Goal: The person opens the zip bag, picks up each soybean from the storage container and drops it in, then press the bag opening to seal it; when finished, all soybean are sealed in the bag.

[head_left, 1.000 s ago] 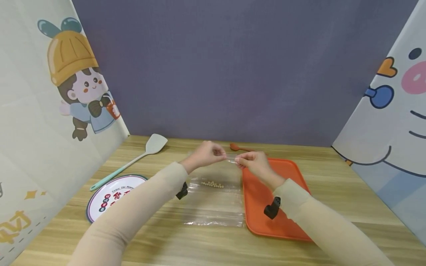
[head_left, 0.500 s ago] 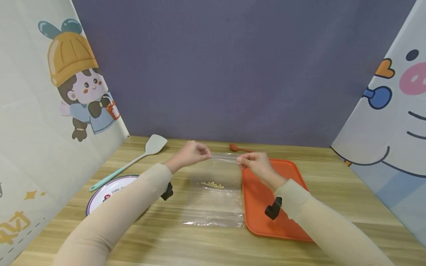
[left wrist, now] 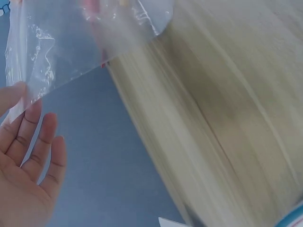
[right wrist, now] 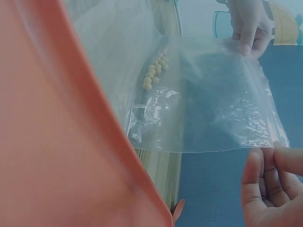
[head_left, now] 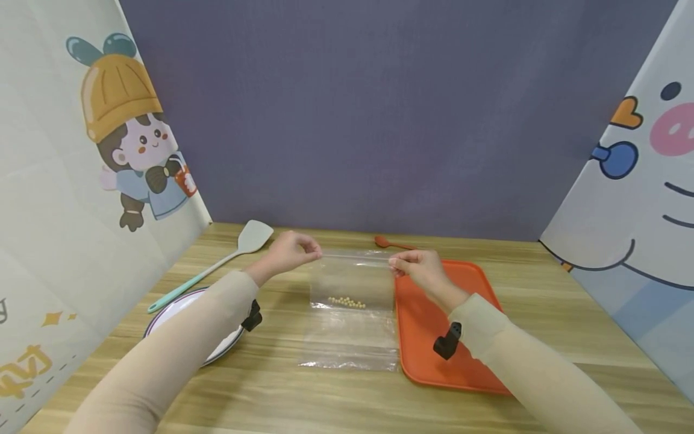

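Observation:
A clear zip-top plastic bag [head_left: 352, 277] is stretched by its top edge between both hands. My left hand [head_left: 291, 249] pinches the upper left corner between thumb and forefinger; in the left wrist view the other fingers [left wrist: 46, 137] are spread loosely. At the upper right corner, the thumb and forefinger of my right hand [head_left: 423, 270] pinch the plastic. Small round pale-yellow beans [head_left: 347, 302], like soybeans, lie in a row along the bag's bottom. More clear plastic [head_left: 349, 346] lies flat on the table in front; whether it is a separate bag I cannot tell.
Right of the bag lies an orange tray [head_left: 444, 361], partly under my right arm. A red spoon [head_left: 382, 242] rests behind it. At left are a turner [head_left: 238, 250] with a mint handle and a white plate [head_left: 225, 346], partly hidden by my left sleeve.
My left hand has moved left along the top edge, away from the right hand, and the bag's top now spreads wide and taut. The right hand has stayed nearly in place.

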Demonstrator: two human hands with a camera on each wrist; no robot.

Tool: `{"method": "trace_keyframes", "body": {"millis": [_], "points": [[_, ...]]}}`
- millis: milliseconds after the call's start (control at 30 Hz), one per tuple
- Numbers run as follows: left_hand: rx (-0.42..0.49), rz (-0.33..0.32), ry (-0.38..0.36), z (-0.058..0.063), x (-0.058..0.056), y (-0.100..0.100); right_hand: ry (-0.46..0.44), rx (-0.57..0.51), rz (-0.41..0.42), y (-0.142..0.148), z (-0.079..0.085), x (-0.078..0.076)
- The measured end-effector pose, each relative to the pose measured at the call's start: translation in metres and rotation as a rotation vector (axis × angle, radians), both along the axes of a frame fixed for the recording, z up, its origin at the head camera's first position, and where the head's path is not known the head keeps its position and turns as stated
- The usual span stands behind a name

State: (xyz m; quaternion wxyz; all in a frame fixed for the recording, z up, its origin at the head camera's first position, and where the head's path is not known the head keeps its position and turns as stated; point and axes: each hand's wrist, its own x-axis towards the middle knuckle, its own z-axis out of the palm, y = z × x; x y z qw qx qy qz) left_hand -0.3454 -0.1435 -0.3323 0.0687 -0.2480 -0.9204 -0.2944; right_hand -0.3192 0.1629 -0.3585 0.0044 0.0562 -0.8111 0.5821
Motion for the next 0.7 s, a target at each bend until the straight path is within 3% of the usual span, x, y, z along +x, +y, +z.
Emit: {"method": "trace_keyframes", "body": {"millis": [267,500,600,700], "points": [[0.045,0.023,-0.021,-0.003,0.0,-0.012,-0.005,-0.014,0.002,0.001,-0.003,-0.003],[0.311,0.012,-0.284,-0.009,0.002,-0.007,-0.018,-0.12,0.094,0.001,-0.008,-0.006],[0.414,0.032,-0.337,-0.014,0.002,-0.006,-0.055,-0.204,0.133,-0.003,-0.007,-0.006],[0.48,0.063,-0.364,-0.016,0.002,-0.005,-0.089,-0.263,0.123,-0.008,-0.006,-0.004]]}}
